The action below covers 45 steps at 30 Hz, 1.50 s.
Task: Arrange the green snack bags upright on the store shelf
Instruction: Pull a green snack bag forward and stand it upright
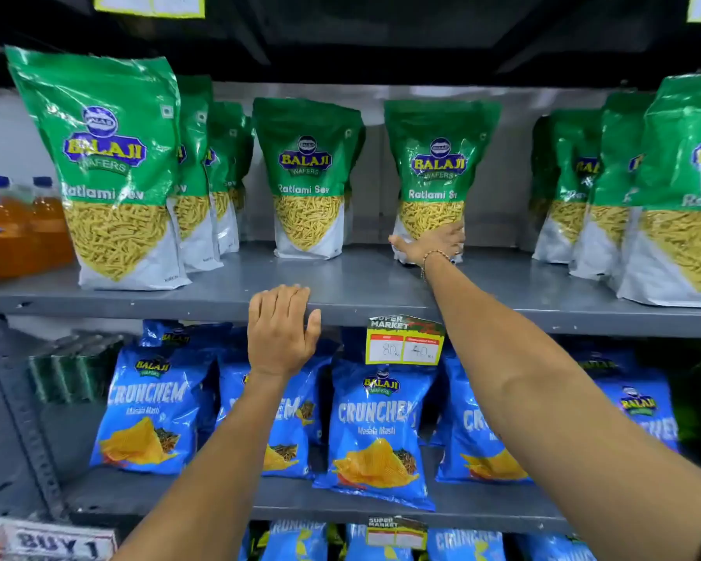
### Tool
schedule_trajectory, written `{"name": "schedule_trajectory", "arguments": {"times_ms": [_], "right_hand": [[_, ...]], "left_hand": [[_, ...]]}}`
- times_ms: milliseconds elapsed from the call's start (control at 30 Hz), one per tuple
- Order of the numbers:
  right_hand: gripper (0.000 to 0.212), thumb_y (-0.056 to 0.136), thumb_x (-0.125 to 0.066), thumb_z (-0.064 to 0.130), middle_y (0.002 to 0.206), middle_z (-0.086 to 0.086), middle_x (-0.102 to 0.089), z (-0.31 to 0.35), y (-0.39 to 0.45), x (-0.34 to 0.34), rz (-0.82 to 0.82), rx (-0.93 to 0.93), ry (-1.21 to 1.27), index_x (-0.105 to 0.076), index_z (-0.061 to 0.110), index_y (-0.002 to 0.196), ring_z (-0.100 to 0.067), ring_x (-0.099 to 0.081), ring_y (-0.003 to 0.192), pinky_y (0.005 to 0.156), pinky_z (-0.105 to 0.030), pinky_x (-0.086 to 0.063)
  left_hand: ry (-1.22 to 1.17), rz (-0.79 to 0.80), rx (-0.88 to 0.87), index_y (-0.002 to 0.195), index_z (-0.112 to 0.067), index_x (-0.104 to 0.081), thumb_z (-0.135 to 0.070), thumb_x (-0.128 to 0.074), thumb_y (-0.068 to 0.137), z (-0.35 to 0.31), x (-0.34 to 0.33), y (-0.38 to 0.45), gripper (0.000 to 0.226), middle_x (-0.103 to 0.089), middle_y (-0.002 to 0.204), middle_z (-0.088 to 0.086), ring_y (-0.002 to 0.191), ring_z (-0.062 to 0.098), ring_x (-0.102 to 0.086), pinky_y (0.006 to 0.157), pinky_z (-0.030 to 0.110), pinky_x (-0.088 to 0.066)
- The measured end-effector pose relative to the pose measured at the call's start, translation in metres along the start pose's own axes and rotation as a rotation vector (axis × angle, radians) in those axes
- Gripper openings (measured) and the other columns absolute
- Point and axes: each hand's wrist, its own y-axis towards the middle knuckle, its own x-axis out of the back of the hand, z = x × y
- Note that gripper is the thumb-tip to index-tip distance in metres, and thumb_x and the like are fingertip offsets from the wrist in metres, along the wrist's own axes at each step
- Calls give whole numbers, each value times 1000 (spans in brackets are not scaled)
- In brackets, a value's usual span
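Green Balaji Ratlami Sev bags stand upright on the grey metal shelf [353,295]. A row of them [106,168] fills the left, one bag [306,176] stands at the middle, and another bag [438,172] stands right of it. More green bags [624,188] line the right end. My right hand [430,241] reaches deep onto the shelf and lies against the lower front of the middle-right bag, fingers spread over it. My left hand [282,330] rests flat on the shelf's front edge, holding nothing.
Orange drink bottles [15,224] stand at the far left of the same shelf. Blue Crunchem chip bags [377,431] fill the shelf below. A yellow price tag [404,342] hangs from the shelf edge between my arms. A dark shelf closes overhead.
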Motion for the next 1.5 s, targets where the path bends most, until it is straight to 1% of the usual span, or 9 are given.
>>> {"name": "schedule_trajectory", "arguments": {"times_ms": [100, 267, 333, 567, 867, 1067, 1167, 1333, 1500], "right_hand": [[136, 64, -80, 54, 152, -22, -15, 3, 2, 0, -54, -57, -29, 10, -3, 149, -36, -26, 139, 112, -43, -29], [129, 59, -84, 51, 146, -20, -25, 3, 19, -8, -126, -76, 14, -7, -3, 148, -35, -33, 134, 110, -45, -32], [124, 60, -84, 49, 144, -21, -29, -1, 20, -6, -112, -74, 51, -12, -4, 146, -35, -37, 132, 107, -45, -35], [118, 62, -84, 46, 144, -23, -30, -9, 21, 6, -71, -34, 73, -17, -6, 144, -36, -36, 134, 107, -44, -37], [118, 60, -87, 43, 147, -23, -28, -25, 11, 32, -7, 10, 120, -17, -3, 144, -38, -33, 137, 108, -49, -35], [110, 63, -85, 41, 146, -22, -29, -31, -5, 43, -11, 39, 115, -21, -3, 141, -38, -36, 135, 107, -48, -36], [109, 63, -86, 41, 144, -22, -28, -33, -14, 46, -9, 43, 114, -23, -2, 140, -40, -39, 132, 105, -48, -38], [103, 64, -84, 45, 141, -21, -32, -36, -30, 54, -45, 61, 97, -28, -1, 137, -39, -45, 127, 102, -44, -42], [102, 64, -83, 47, 140, -23, -34, -41, -44, 63, -32, 75, 86, -28, 0, 136, -38, -45, 127, 102, -45, -41]], "left_hand": [[25, -78, -11, 101, -5, -64, -32, -34, 98, 0, -5, -2, 40, -67, 97, 13, 91, 28, -50, 85, 42, -37], [47, -121, -41, 103, -6, -62, -33, -30, 100, 0, -7, -2, 42, -67, 98, 14, 93, 29, -50, 86, 42, -37], [53, -110, -35, 103, -6, -61, -34, -29, 101, 0, -6, -3, 43, -67, 99, 13, 93, 29, -52, 86, 43, -38], [37, -61, -32, 106, -7, -57, -35, -27, 102, -1, -3, -2, 41, -67, 100, 13, 93, 31, -56, 87, 43, -39], [16, -11, -17, 106, -4, -61, -34, -27, 101, -2, 2, 0, 45, -67, 102, 14, 95, 30, -54, 87, 43, -38], [3, 30, 7, 105, -2, -62, -28, -40, 94, -5, 10, 1, 36, -66, 102, 15, 97, 28, -51, 88, 43, -37], [1, 68, 21, 105, -1, -62, -28, -39, 94, -8, 13, 2, 37, -65, 103, 16, 95, 31, -54, 89, 43, -37], [-6, 128, 38, 106, -1, -62, -29, -39, 95, -8, 20, 3, 38, -64, 105, 16, 96, 31, -52, 90, 44, -36], [-10, 201, 66, 108, -2, -60, -31, -37, 96, -10, 24, 4, 39, -63, 107, 16, 97, 33, -55, 91, 45, -36]]}}
